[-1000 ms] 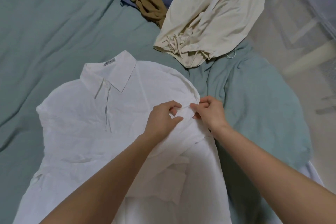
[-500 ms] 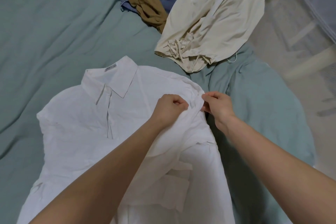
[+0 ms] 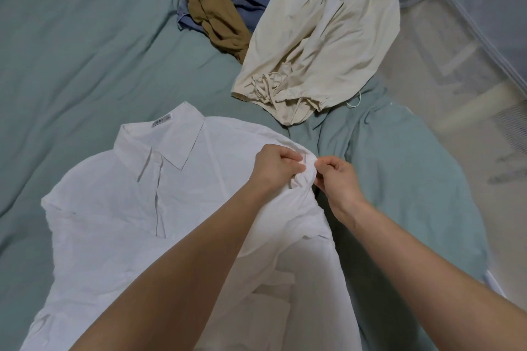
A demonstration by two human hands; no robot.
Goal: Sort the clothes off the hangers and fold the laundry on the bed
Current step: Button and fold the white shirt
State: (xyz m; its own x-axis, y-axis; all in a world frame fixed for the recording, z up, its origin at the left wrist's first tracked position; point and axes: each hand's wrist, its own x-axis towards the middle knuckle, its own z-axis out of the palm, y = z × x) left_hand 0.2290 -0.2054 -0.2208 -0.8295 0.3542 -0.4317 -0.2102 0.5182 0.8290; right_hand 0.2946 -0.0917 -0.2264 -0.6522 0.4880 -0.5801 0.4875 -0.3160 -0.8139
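A white collared shirt (image 3: 119, 208) lies spread, front up, on the near part of the green bed (image 3: 71, 51). At its right shoulder, the left hand (image 3: 275, 168) and right hand (image 3: 339, 179) each pinch bunched fabric. Folding seems underway; next, that side likely needs drawing inward. Unfolded clothes (image 3: 322, 37) lie farther off.

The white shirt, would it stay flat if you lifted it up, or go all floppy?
Probably floppy: the white shirt wrinkles and bunches where the left hand and right hand pinch it. It looks thin, so likely light. It should not slide far on the bed.
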